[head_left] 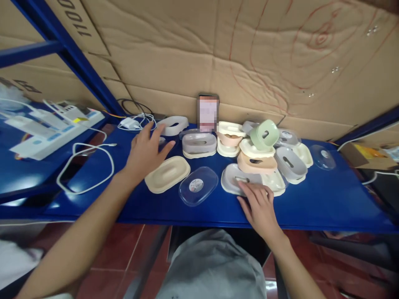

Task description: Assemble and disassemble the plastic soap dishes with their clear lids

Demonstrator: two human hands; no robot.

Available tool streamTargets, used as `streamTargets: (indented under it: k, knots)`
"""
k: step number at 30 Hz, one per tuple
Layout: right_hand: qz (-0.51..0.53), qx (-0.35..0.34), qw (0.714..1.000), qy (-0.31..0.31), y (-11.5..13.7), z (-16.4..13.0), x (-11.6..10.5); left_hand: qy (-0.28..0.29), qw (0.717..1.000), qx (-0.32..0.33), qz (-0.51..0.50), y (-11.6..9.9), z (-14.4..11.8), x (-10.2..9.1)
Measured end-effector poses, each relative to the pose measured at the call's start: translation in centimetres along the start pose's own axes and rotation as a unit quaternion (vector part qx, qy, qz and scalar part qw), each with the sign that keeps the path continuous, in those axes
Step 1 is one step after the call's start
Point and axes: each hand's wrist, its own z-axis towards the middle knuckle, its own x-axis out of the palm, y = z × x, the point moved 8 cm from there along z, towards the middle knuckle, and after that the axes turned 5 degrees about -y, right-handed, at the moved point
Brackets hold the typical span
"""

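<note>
left hand (pixel 146 153): fingers spread, holding nothing, hovering just beyond the cream soap dish (pixel 167 174) | right hand (pixel 260 204): flat, fingertips resting on the grey soap dish (pixel 234 177) at the blue table (pixel 327 199) front edge | clear lid (pixel 198 185) between both dishes

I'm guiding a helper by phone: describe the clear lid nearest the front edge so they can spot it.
On the blue table, look between the left hand and right hand. The clear oval lid lies flat beside the cream tray. Unlike its opaque neighbours, it is see-through with a round sticker in the middle.
</note>
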Motion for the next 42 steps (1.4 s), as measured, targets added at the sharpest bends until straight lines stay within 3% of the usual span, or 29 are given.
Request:
streamTargets:
  k: [3, 6, 9, 13, 16, 18, 21, 24, 27, 30, 32, 35, 38, 40, 42]
  knots:
    - [0.054, 0.02, 0.998, -0.02, -0.5, -0.5, -0.3, -0.017, 0.997, 0.066, -0.046, -5.1, -4.3, -0.5]
    - [0.122, 0.025, 0.992, -0.018, -0.9, -0.2, -0.9, 0.049, 0.98, 0.18, -0.067, -10.8, -10.6, 0.9]
    - [0.163, 0.03, 0.985, -0.058, -1.5, 0.2, -2.6, 0.061, 0.967, 0.243, -0.045, -13.9, -14.9, 2.3]
    - [0.168, 0.019, 0.976, -0.139, -2.0, -0.2, -6.0, 0.054, 0.963, 0.26, -0.037, -14.3, -15.6, 3.4]
    - [0.084, 0.032, 0.976, -0.196, -3.8, -2.2, -8.3, 0.052, 0.96, 0.27, -0.044, -14.2, -14.9, 3.5]
    - [-0.027, 0.083, 0.969, -0.232, -6.7, -4.8, -9.4, 0.049, 0.957, 0.281, -0.046, -14.4, -14.8, 3.4]
    - [-0.175, 0.211, 0.927, -0.256, -12.9, -9.6, -10.5, 0.051, 0.957, 0.282, -0.047, -14.6, -14.8, 3.6]
    - [-0.217, 0.288, 0.909, -0.21, -18.6, -12.9, -10.0, 0.021, 0.969, 0.241, -0.039, -14.3, -14.7, 3.5]
    - [-0.193, 0.278, 0.923, -0.181, -20.7, -13.2, -9.3, -0.013, 0.981, 0.193, -0.024, -13.8, -14.6, 3.3]
    - [-0.15, 0.238, 0.935, -0.217, -18.4, -11.3, -9.3, -0.034, 0.988, 0.146, -0.018, -12.8, -14.5, 3.1]
    - [-0.101, 0.194, 0.953, -0.208, -14.7, -9.2, -8.4, -0.044, 0.99, 0.133, -0.026, -12.0, -14.4, 3.2]
    - [0.019, 0.053, 0.995, -0.079, -6.5, -5.7, -4.3, -0.045, 0.988, 0.142, -0.05, -11.1, -13.8, 3.4]
    - [0.084, -0.046, 0.995, 0.035, 0.1, -3.9, -1.0, -0.06, 0.986, 0.147, -0.057, -10.8, -13.3, 3.0]
    - [0.113, -0.074, 0.99, 0.05, 1.7, -2.9, -0.2, -0.061, 0.979, 0.178, -0.081, -11.8, -13.5, 2.5]
    - [0.116, -0.076, 0.99, 0.029, 1.0, -1.8, -0.4, -0.021, 0.964, 0.24, -0.113, -13.5, -14.4, 2.6]
